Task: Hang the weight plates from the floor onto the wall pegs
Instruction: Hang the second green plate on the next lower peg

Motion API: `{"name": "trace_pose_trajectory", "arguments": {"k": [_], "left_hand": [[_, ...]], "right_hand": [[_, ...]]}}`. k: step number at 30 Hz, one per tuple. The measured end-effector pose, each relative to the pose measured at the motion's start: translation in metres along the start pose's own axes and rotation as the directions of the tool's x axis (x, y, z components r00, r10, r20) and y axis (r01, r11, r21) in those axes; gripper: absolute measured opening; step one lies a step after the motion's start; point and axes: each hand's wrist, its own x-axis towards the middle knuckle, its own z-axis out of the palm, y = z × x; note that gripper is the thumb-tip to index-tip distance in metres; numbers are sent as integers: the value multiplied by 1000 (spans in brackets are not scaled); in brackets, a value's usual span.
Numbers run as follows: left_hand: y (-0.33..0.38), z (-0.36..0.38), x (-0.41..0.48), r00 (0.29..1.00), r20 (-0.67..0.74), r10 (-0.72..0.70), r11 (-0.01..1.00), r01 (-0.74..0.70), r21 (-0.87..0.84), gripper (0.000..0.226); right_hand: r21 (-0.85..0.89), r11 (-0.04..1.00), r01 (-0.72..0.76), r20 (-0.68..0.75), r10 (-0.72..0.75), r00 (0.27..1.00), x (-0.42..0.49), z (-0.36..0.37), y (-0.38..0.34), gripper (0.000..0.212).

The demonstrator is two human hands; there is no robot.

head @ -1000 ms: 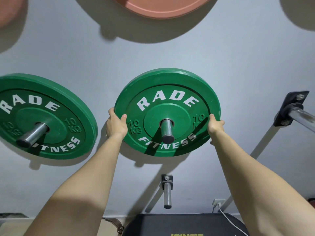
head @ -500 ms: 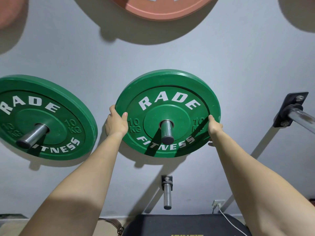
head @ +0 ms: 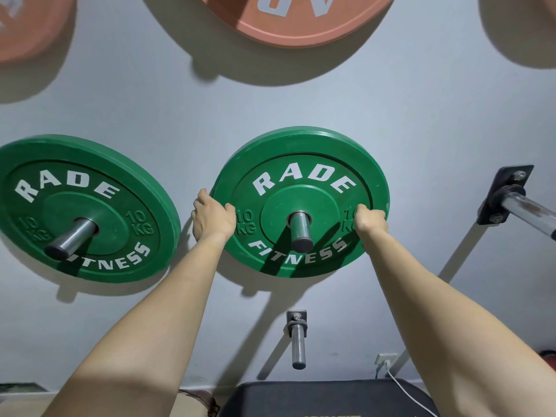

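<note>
Two hands on the green 10 kg plate (head: 301, 176): my left hand (head: 212, 219) and right hand (head: 368, 219) grip opposite rims, fingers (head: 202, 194) clamped round its edge; it hangs on the steel wall peg (head: 299, 230)

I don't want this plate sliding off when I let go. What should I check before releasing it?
1. Peg through the plate: ok, its end sticks out in front of the hole.
2. Plate pushed fully back to the wall: cannot tell, its back is hidden.
3. Grip on both sides: ok, the left hand and right hand hold opposite edges.
4. Nothing pinched behind the plate: cannot tell, hidden.
5. Free peg for the next one: ok, the low peg and right peg are bare.
</note>
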Motion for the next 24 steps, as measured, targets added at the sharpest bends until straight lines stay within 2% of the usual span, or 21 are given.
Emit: {"name": "trace_pose_trajectory", "arguments": {"k": [6, 8, 10, 12, 15, 18, 24], "left_hand": [[-8, -30, -9, 994, 85, 72, 996, -76, 50, 67], [-14, -43, -12, 988, 121, 91, 993, -99, 60, 66], [-19, -55, -14, 980, 162, 115, 989, -129, 73, 63], [-22, -65, -15, 972, 194, 134, 985, -152, 79, 61], [-23, -78, -21, 957, 232, 174, 975, -200, 96, 62], [-19, -92, -31, 928, 283, 242, 951, -284, 120, 64], [-5, -118, -55, 879, 344, 330, 911, -391, 126, 64]], "right_hand": [[-144, 973, 182, 20, -181, 983, -43, 1, -14, 61], [-195, 954, 226, 31, -224, 974, -61, 3, -16, 54], [-235, 938, 254, 50, -249, 967, -78, 5, -16, 47], [-281, 916, 288, 57, -283, 957, -93, 5, -17, 52], [-380, 866, 324, 54, -329, 943, -122, 0, -20, 42], [-483, 812, 328, 45, -351, 935, -146, -6, -22, 56], [-615, 687, 386, 69, -440, 895, -185, -25, -34, 58]]}}
